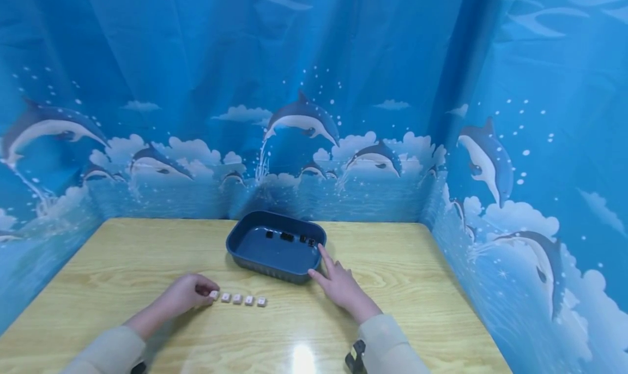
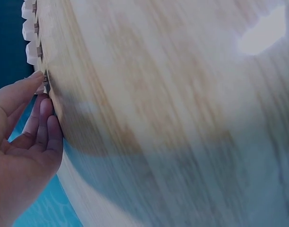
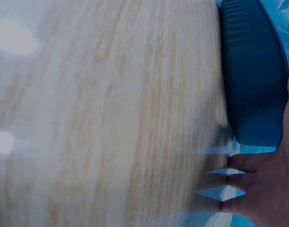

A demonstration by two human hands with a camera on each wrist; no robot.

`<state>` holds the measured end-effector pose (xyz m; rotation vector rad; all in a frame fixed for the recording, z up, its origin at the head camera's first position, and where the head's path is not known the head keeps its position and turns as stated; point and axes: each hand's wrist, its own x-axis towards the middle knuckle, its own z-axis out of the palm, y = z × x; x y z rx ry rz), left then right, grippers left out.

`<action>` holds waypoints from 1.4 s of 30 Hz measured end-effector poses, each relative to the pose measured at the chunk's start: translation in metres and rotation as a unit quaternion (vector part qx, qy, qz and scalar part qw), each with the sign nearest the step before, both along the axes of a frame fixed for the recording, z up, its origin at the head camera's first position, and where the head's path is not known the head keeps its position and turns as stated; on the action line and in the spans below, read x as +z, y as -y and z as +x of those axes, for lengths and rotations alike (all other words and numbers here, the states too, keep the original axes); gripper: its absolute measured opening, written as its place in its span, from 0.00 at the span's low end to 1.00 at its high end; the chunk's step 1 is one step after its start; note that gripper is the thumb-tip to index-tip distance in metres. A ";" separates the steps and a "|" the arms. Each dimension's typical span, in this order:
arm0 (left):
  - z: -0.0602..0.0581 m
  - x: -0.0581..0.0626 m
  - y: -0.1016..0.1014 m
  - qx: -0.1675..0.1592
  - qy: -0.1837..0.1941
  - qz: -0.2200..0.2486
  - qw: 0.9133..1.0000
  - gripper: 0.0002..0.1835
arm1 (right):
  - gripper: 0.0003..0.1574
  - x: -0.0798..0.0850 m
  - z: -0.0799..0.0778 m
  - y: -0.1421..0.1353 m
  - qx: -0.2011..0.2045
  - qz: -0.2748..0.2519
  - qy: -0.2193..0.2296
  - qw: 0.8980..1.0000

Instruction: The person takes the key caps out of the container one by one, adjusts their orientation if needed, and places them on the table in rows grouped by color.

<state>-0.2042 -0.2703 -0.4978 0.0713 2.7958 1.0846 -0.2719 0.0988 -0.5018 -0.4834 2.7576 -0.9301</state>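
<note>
Small white keycaps (image 1: pixel 237 299), each marked on top, stand in a short row on the table; the left wrist view shows narrow stems under the white caps (image 2: pixel 32 53). At the row's left end my left hand (image 1: pixel 188 293) pinches the last keycap (image 1: pixel 214 295) between thumb and fingers, partly covering it. A dark blue plastic basin (image 1: pixel 267 266) lies behind the row, holding several small black key pieces (image 1: pixel 287 236) along its far side. My right hand (image 1: pixel 340 287) touches the basin's right front corner with thumb and index finger, its other fingers (image 3: pixel 241 182) extended beside it.
The wooden table (image 1: pixel 412 287) reaches back to a blue curtain (image 1: pixel 343 47) printed with dolphins, which also hangs along the right side. A dark strapped device (image 1: pixel 355 356) sits at the right wrist. Light glares off the table's front.
</note>
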 end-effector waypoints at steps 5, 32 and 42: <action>-0.001 0.002 0.002 -0.007 0.000 0.005 1.000 0.14 | 0.47 0.000 0.000 0.000 -0.001 0.001 0.000 1.000; -0.091 0.084 -0.062 -0.098 -0.009 -0.047 0.994 0.13 | 0.47 0.003 0.000 -0.002 0.003 -0.008 0.010 1.000; -0.131 0.079 -0.082 -0.168 -0.027 -0.168 0.971 0.12 | 0.47 -0.002 -0.001 -0.002 0.006 -0.002 0.008 1.000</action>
